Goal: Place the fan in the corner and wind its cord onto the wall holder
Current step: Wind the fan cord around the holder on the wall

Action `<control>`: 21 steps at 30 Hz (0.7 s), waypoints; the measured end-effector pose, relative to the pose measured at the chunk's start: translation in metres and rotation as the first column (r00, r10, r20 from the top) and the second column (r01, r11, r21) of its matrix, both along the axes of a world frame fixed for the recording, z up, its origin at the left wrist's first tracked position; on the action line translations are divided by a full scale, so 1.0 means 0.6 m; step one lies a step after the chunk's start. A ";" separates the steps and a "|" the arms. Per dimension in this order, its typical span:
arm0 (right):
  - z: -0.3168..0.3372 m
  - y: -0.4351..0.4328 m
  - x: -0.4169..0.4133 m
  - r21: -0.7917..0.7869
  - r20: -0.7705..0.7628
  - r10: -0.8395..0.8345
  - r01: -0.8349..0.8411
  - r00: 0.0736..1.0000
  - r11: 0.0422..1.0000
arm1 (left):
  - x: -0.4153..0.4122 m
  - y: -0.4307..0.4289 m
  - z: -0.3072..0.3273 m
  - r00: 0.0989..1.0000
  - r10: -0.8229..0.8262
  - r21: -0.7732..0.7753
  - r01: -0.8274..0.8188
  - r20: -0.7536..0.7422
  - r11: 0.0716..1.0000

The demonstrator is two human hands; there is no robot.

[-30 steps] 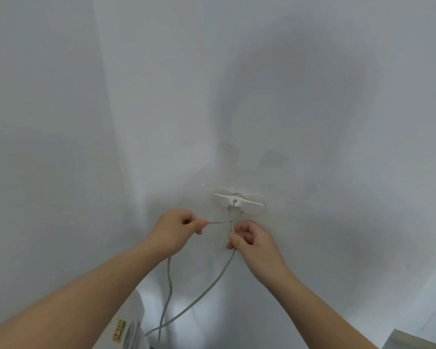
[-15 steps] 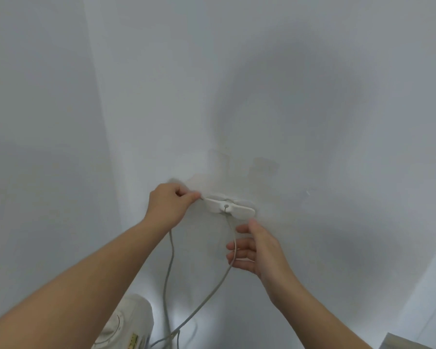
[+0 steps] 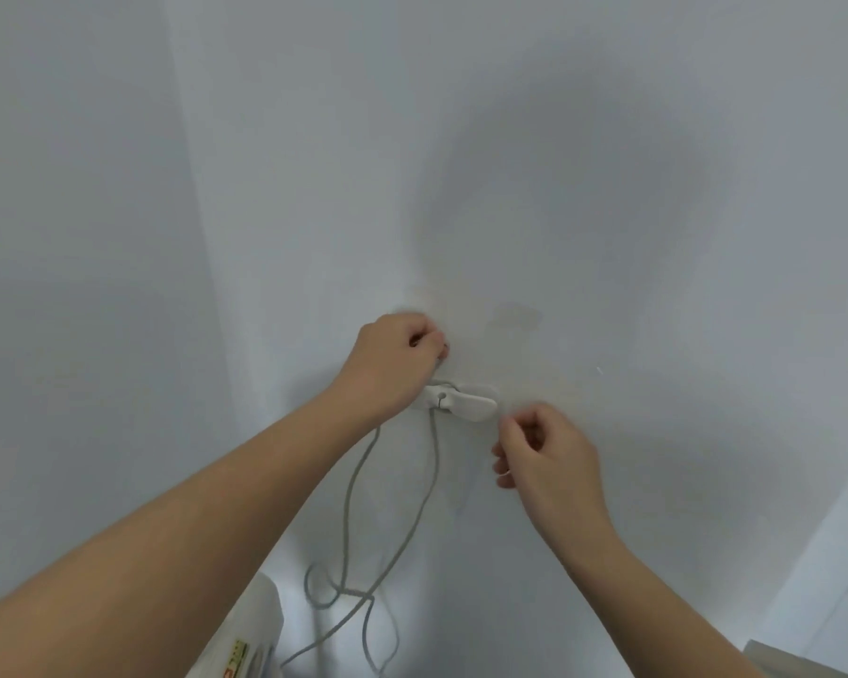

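On my feed the holder (image 3: pixel 466 402) sits on the wall (image 3: pixel 608 188) near the corner. The left hand (image 3: pixel 392 364) is at its 11 o'clock, fingers curled tight and seemingly pinching the cord (image 3: pixel 429 472), which crosses the holder's top and hangs in two strands to loose loops below. The right hand (image 3: pixel 547 452) is at the holder's 4 o'clock, just clear of it, fingers curled (a pale sliver shows there; I cannot tell whether it grips anything). The fan (image 3: pixel 246 638) pokes in at 7 o'clock, by the corner.
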State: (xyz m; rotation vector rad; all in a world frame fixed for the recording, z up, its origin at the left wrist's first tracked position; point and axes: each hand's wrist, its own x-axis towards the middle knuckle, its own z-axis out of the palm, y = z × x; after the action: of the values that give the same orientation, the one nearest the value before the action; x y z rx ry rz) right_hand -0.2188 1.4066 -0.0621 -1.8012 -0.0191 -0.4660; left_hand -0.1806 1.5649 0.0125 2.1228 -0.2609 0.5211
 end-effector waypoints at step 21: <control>0.061 0.042 0.061 -0.414 0.382 0.065 0.107 0.922 0.904 | -0.023 0.022 -0.013 0.972 -0.234 -0.081 0.236 0.026 0.968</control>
State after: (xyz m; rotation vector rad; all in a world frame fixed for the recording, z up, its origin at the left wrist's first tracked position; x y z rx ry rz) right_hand -0.1824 1.4320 -0.0255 -2.1101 -0.4078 -0.8858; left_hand -0.1942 1.5779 0.0046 1.9743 -0.4856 0.4029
